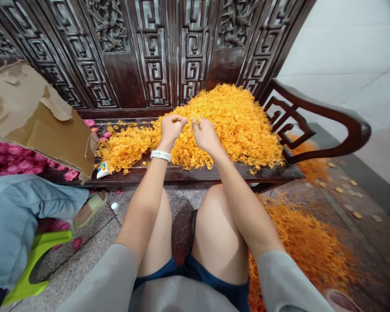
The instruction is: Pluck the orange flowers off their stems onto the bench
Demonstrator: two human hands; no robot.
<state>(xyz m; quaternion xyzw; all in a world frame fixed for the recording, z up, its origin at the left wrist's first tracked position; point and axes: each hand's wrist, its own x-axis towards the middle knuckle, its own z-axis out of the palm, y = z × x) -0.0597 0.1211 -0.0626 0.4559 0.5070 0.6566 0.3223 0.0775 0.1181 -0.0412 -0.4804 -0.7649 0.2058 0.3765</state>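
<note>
Marigold petals point(234, 125) lie under both hands in a loose orange-yellow heap on the bench seat point(195, 173). The left hand point(171, 130), with a white watch point(160, 155) on its wrist, is closed with its fingers curled down, and whether it grips anything is hidden. The right hand point(205, 135) is drawn into a pinch, its fingertips point(195, 123) close beside the left hand; any strands between them are too small to tell. Small pinches like these suit such fine, feathery petals, which spread thinly left towards a small packet point(102, 170). Far behind rises the carved bench back point(152, 73), with an armrest point(341, 125) to the right. Torn cardboard point(35, 117) covers pink floral cloth point(6, 158) at left, near another person's denim-clad leg point(22, 212). More petals point(299, 247) and tan bits point(351, 214) litter the floor at right.
</note>
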